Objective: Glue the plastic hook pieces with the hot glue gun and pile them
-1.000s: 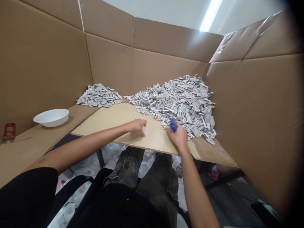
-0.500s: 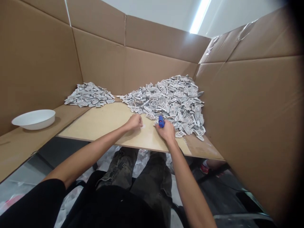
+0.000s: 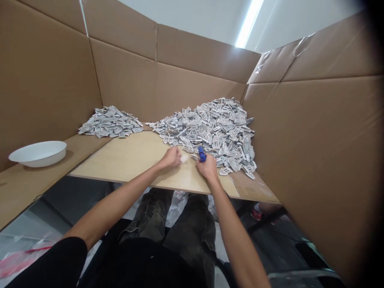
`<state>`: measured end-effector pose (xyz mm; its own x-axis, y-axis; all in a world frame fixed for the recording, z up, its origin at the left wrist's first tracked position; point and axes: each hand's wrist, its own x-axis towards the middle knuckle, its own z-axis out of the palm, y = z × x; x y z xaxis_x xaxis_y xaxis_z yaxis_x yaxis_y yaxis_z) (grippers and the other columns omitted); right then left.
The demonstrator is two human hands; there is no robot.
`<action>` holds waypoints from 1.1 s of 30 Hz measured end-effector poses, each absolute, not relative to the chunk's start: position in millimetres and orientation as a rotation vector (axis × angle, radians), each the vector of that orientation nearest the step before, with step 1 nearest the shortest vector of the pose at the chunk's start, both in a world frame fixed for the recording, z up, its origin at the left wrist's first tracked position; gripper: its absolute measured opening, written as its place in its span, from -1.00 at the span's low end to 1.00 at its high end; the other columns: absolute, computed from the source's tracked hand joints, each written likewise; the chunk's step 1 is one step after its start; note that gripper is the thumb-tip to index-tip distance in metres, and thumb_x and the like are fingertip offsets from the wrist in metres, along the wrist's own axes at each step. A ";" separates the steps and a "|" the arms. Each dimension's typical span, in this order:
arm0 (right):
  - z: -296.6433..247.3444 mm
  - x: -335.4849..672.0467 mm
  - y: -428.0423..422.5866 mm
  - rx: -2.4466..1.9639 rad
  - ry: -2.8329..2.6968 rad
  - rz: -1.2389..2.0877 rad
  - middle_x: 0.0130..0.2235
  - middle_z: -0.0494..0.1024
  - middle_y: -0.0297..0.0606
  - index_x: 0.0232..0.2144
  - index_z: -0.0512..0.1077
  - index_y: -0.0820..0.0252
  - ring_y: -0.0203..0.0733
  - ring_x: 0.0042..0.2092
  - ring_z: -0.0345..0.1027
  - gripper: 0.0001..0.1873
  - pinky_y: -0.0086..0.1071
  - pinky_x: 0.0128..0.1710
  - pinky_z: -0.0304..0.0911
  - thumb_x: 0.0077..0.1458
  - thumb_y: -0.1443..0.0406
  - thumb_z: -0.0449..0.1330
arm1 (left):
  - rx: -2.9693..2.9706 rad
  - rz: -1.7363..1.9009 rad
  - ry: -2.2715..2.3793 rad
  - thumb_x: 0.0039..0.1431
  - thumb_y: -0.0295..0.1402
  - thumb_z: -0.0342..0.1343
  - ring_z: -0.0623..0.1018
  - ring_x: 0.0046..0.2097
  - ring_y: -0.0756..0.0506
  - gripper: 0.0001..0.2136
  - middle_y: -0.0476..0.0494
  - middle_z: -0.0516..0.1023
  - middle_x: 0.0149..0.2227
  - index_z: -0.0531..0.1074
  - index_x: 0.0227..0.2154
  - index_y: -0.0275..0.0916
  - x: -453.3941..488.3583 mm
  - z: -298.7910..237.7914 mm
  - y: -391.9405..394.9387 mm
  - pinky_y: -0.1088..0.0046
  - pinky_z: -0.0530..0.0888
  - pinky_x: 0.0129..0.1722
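Note:
My left hand (image 3: 171,158) is closed over the board, with a small pale piece (image 3: 184,159) smeared by motion at its fingertips. To the right, my right hand (image 3: 208,166) is wrapped round a blue-handled tool (image 3: 202,154); its working end is hidden. By this hand's thumb and the pile's near edge is a small grey piece (image 3: 195,157); I cannot tell if the hand touches it. Just beyond both hands rises a big pile of flat grey-white arch-shaped pieces with slots (image 3: 216,132).
A smaller pile of similar pieces (image 3: 111,123) sits at the back left. On the left cardboard ledge stands a white bowl (image 3: 39,154). Tall cardboard walls (image 3: 120,76) enclose the wooden board (image 3: 120,160). A person's red shoe (image 3: 256,214) shows below the board at right.
My left hand has shifted slightly right over the board, and the pale piece at its fingertips shows more. My right hand still holds the blue tool, now tilted a little differently.

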<state>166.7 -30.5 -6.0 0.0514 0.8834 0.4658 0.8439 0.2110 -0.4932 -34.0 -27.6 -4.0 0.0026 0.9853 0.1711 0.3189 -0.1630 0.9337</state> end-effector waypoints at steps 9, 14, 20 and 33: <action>-14.6 173.9 -47.3 -1.342 -1.436 0.509 -0.45 0.50 -0.34 -0.47 0.37 0.11 -0.19 -0.40 0.34 -0.77 -0.32 -0.29 0.25 -0.04 0.14 0.32 | 1.520 1.245 1.202 0.22 -0.50 0.13 0.53 -0.48 -0.03 -0.95 -0.13 0.58 -0.45 0.43 -0.36 -0.28 -24.3 -16.6 -27.5 0.51 0.40 -0.45; -20.1 173.3 -46.5 -1.261 -1.408 0.595 -0.46 0.50 -0.36 -0.45 0.38 0.12 -0.20 -0.40 0.37 -0.75 -0.32 -0.27 0.30 -0.05 0.13 0.33 | 1.930 1.307 1.492 0.21 -0.39 0.20 0.57 -0.28 -0.13 -0.86 -0.17 0.60 -0.40 0.47 -0.47 -0.25 -34.1 -16.6 -31.7 0.36 0.46 -0.18; -20.2 165.0 -45.2 -1.133 -1.363 0.713 -0.47 0.45 -0.40 -0.44 0.34 0.09 -0.20 -0.41 0.42 -0.70 -0.32 -0.30 0.38 -0.08 0.11 0.36 | 1.704 1.331 1.171 0.20 -0.21 0.25 0.48 -0.38 -0.04 -0.79 -0.09 0.53 -0.41 0.48 -0.41 -0.25 -24.8 -7.5 -38.7 0.46 0.39 -0.37; -8.7 150.2 -61.4 -0.940 -1.428 0.717 -0.33 0.57 -0.26 -0.40 0.43 0.15 -0.22 -0.30 0.42 -0.70 -0.33 -0.17 0.38 0.02 0.10 0.40 | 1.558 1.360 0.848 0.03 0.03 0.40 0.54 -0.43 -0.01 -0.55 -0.13 0.60 -0.30 0.56 -0.35 -0.32 -22.6 -12.4 -32.9 0.44 0.50 -0.37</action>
